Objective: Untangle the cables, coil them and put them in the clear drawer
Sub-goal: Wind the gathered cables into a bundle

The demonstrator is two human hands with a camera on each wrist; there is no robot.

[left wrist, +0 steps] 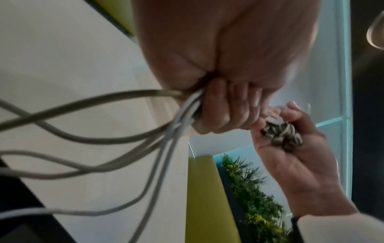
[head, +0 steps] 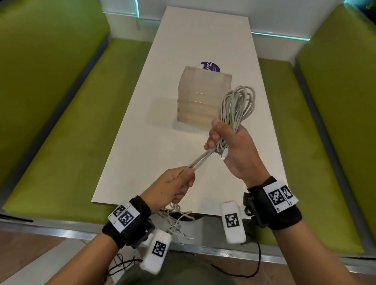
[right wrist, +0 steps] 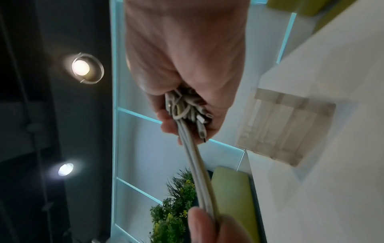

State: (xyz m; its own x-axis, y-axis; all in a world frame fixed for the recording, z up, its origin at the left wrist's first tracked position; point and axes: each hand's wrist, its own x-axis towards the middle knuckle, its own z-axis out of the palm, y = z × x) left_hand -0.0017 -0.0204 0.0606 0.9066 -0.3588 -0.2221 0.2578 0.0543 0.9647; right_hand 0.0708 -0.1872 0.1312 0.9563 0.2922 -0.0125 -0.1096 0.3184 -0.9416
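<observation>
Nearest me, a loose tangle of thin pale-grey cables [head: 177, 221] dangles below the white worktop [head: 150, 153] edge, light and floppy, likely to snag. The left hand [head: 175, 186] is clenched round several taut strands. These run up to the right hand [head: 229, 145], closed tight on the waist of the coiled bundle of loops [head: 238, 105]; that waist looks the safest place to hold, since the loops would spring apart. Beyond stands the clear plastic drawer unit [head: 202, 96] on the worktop. The right wrist view alone shows small plug ends [right wrist: 202, 129] poking from the fist.
</observation>
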